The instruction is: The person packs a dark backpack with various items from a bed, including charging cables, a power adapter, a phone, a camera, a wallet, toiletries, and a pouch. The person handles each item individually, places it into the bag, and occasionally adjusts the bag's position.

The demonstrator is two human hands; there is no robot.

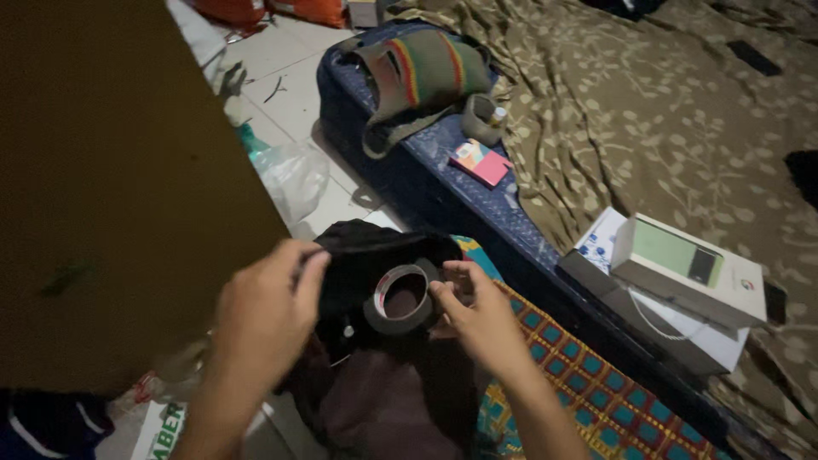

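A big brown cardboard sheet (111, 187) filled the left, a leaf-patterned bed (648, 111) the right, white floor tiles (281, 94) between. Over a dark garment (383, 375), the left hand (268, 311) curled loosely, pinching the tape's end; the right hand (477, 315) gripped the roll of tape (402, 298) by its rim.

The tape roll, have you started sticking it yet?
Not visibly. The roll of tape is out and held in the right hand; the left hand picks near its edge. No strip looks pulled free yet, and the brown cardboard beside it shows no tape.
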